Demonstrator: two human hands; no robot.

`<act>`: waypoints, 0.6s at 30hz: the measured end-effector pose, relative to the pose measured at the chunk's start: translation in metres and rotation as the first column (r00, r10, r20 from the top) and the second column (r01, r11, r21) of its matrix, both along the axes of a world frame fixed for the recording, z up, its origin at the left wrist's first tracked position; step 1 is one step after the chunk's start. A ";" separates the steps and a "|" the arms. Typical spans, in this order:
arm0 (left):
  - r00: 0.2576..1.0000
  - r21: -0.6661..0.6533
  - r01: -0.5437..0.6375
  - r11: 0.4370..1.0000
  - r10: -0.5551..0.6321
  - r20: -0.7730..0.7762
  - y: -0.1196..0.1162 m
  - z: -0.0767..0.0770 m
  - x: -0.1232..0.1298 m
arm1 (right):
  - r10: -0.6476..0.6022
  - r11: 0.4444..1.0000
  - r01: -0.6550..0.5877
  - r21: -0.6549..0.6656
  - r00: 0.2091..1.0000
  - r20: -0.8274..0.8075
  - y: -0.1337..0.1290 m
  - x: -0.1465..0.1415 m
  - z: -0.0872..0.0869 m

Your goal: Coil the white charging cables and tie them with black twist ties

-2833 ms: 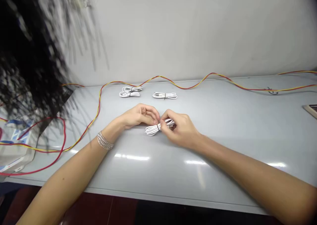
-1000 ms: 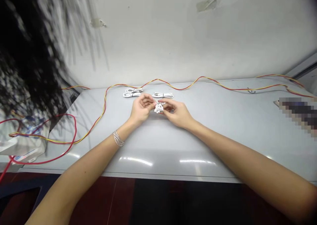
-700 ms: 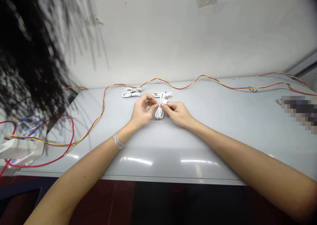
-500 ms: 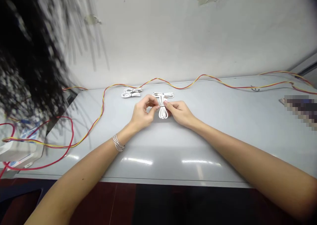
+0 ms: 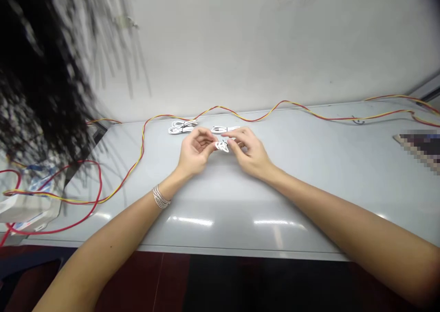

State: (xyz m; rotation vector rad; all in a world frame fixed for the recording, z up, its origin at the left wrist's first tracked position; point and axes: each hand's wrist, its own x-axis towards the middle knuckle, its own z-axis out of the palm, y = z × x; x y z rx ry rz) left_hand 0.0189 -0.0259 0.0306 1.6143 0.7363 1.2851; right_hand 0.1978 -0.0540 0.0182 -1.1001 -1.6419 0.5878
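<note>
A white cable bundle is held end-on between my two hands above the grey table. My left hand pinches its left side between thumb and fingers. At its right side, the thumb of my right hand touches the bundle, while the index finger reaches out above it. Part of the bundle is hidden by the fingers. Just behind my hands lie two more white cable bundles, a looped one with a dark tie at the left and a flatter one at the right.
A twisted red and yellow wire runs along the back by the white wall. Red wire loops and a white box are at the left. Dark strands hang at upper left. A blurred-out object lies at the right.
The cable bundle has turned from upright to end-on and shifted slightly left. My right index finger has lifted and stretched out from its earlier pinch.
</note>
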 end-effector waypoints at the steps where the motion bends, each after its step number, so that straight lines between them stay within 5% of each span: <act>1: 1.000 -0.039 0.003 0.999 -0.003 0.024 0.001 0.000 0.000 | 0.038 0.999 -0.039 0.018 0.999 0.031 0.001 0.000 -0.001; 9: 0.993 -0.133 -0.074 0.988 0.085 0.076 0.008 -0.002 0.001 | 0.254 0.960 -0.246 -0.137 0.966 0.043 -0.001 0.004 -0.002; 18: 0.966 0.045 -0.191 0.981 0.196 -0.166 0.009 -0.007 0.007 | 0.375 0.896 -0.379 -0.231 0.925 -0.059 -0.005 0.012 0.002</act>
